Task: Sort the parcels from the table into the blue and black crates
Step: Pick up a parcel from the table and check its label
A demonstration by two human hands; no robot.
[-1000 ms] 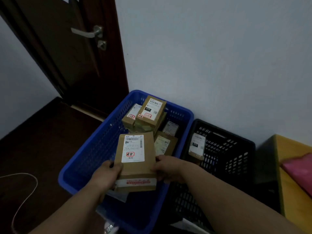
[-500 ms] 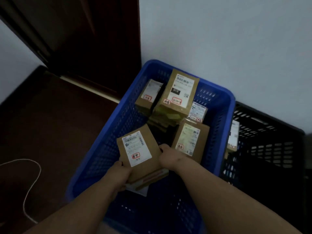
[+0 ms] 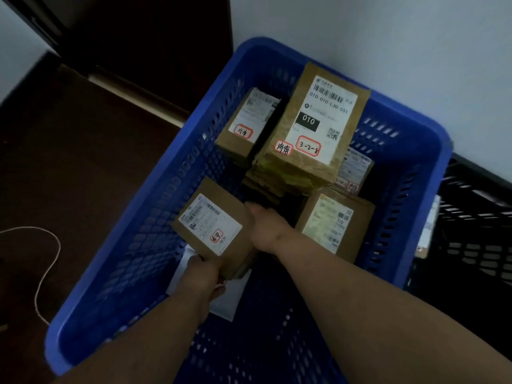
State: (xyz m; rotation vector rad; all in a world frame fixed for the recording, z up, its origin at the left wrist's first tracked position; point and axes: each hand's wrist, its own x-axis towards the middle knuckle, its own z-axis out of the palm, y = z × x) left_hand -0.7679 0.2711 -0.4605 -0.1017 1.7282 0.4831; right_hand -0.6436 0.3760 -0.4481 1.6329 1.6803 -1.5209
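Note:
A brown cardboard parcel [image 3: 214, 225] with a white label is held low inside the blue crate [image 3: 155, 206]. My left hand [image 3: 205, 273] grips its near edge, and my right hand [image 3: 266, 225] holds its right side. Deeper in the crate lie several more labelled parcels: a large one marked 010 [image 3: 318, 126], a smaller one [image 3: 249, 126] to its left and another [image 3: 332, 225] to the right of my right hand. A white flat packet [image 3: 227, 303] lies on the crate floor under my left hand. The black crate [image 3: 471, 245] stands to the right.
Both crates stand against a white wall [image 3: 388, 37]. A dark door [image 3: 138, 37] is at the upper left. On the dark floor to the left lies a thin white cord [image 3: 47, 261]. A parcel [image 3: 429, 225] leans inside the black crate's left wall.
Both hands have lowered the parcel deeper into the blue crate and turned it to the left. My view has dropped closer over the crate.

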